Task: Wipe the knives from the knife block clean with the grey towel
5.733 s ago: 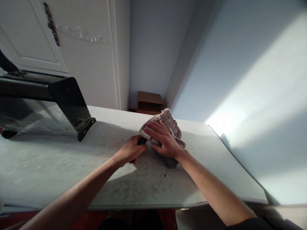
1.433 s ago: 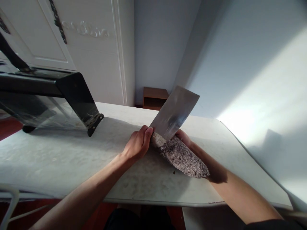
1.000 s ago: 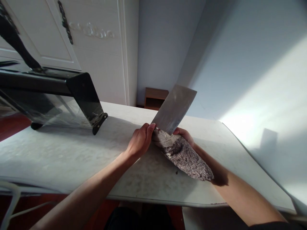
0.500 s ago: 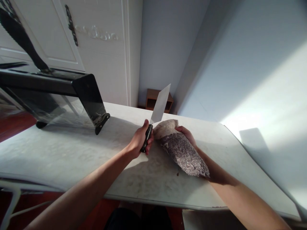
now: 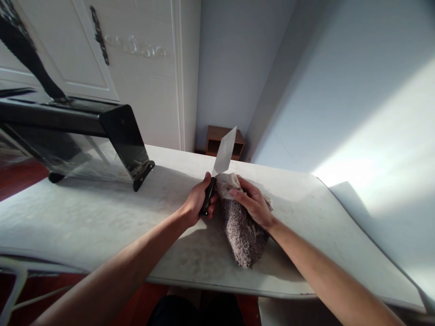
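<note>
A cleaver [image 5: 224, 153] with a broad pale blade and black handle is in my left hand [image 5: 200, 198]. Its blade points up and away from me, over the far side of the table. Just right of the handle, my right hand [image 5: 256, 203] grips a fuzzy cloth [image 5: 239, 235], grey-brown with a cream end. The cream part lies close against the lower end of the blade; whether it touches the metal I cannot tell. Most of the cloth hangs down toward me above the white tabletop [image 5: 163, 240].
On the left stands a black knife block [image 5: 115, 117] with clear sides and a black-handled utensil [image 5: 30, 54] sticking up from it. Behind are a white cabinet [image 5: 146, 90] and a small brown wooden shelf [image 5: 217, 134]. A wall [image 5: 340, 90] borders the table's right side.
My right hand has moved left and over the top of the cloth. The cloth's lower end has swung left toward me and bunched up. My left hand and the cleaver have barely moved.
</note>
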{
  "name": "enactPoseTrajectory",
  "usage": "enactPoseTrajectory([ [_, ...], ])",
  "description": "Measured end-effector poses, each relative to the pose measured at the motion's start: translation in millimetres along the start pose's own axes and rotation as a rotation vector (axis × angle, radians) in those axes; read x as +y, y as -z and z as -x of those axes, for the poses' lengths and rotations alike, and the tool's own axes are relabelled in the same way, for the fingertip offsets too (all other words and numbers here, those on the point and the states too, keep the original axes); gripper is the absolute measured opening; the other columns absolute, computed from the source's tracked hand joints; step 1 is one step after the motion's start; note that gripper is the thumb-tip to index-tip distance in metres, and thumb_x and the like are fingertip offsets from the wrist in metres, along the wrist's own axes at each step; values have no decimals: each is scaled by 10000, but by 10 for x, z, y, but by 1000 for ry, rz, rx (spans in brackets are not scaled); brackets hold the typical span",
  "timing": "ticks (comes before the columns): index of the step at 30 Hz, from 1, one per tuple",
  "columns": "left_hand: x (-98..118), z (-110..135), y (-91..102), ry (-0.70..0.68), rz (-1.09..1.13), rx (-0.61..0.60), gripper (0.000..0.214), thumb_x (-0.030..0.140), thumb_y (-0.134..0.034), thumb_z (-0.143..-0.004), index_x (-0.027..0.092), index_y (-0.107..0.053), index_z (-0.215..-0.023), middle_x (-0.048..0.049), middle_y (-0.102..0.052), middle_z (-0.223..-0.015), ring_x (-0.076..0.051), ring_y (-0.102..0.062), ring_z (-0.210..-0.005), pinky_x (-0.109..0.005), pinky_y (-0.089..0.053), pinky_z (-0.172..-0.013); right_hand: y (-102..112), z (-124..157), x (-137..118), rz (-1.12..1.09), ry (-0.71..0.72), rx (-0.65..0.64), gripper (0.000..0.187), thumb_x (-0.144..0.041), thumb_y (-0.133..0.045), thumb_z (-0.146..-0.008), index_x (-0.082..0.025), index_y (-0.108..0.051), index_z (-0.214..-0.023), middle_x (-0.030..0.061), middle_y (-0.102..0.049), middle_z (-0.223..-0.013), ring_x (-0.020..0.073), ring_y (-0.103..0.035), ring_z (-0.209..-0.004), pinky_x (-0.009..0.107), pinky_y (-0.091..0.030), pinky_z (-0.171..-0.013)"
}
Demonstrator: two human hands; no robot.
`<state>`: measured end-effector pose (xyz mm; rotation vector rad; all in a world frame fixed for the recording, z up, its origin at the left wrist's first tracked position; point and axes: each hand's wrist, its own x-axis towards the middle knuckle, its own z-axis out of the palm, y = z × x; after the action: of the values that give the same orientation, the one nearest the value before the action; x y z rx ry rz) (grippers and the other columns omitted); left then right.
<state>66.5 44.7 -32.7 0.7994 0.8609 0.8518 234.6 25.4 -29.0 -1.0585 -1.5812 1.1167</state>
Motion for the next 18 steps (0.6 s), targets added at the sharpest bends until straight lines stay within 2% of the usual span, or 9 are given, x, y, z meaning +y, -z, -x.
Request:
enactPoseTrajectory([
  [4, -44, 10, -29, -43, -151, 89, 634, 714, -289, -856, 198, -404, -506, 26, -385, -356, -93, -360, -249, -217, -281, -261, -30, 21, -35, 227, 217, -98, 376, -375, -606, -848, -260, -607, -1205, 59, -605, -1193, 238, -558, -1122, 407, -423, -998],
  [7, -98, 2, -29, -131, -220, 117, 640, 744, -314, -829, 197, -442, -521, 17, -418, -355, -110, -393, -251, -228, -306, -268, -47, 25, -28, 373, 358, -119, 387, -314, -601, -850, -262, -588, -1233, 83, -560, -1232, 239, -529, -1166, 419, -406, -1040],
  [13, -151, -35, -6, -193, -222, 46, 741, 845, -180, -756, 197, -450, -520, 19, -426, -392, -107, -403, -259, -235, -327, -266, -67, 70, -28, 574, 446, -98, 481, -141, -530, -829, -273, -547, -1291, 92, -538, -1283, 240, -514, -1215, 395, -435, -1036],
  [18, -145, -17, -15, -284, -273, 26, 733, 808, -214, -794, 184, -461, -501, 19, -437, -388, -99, -422, -273, -219, -323, -272, -78, 99, -32, 658, 507, -44, 556, -72, -527, -774, -293, -551, -1283, 75, -570, -1259, 243, -536, -1202, 413, -451, -1037],
])
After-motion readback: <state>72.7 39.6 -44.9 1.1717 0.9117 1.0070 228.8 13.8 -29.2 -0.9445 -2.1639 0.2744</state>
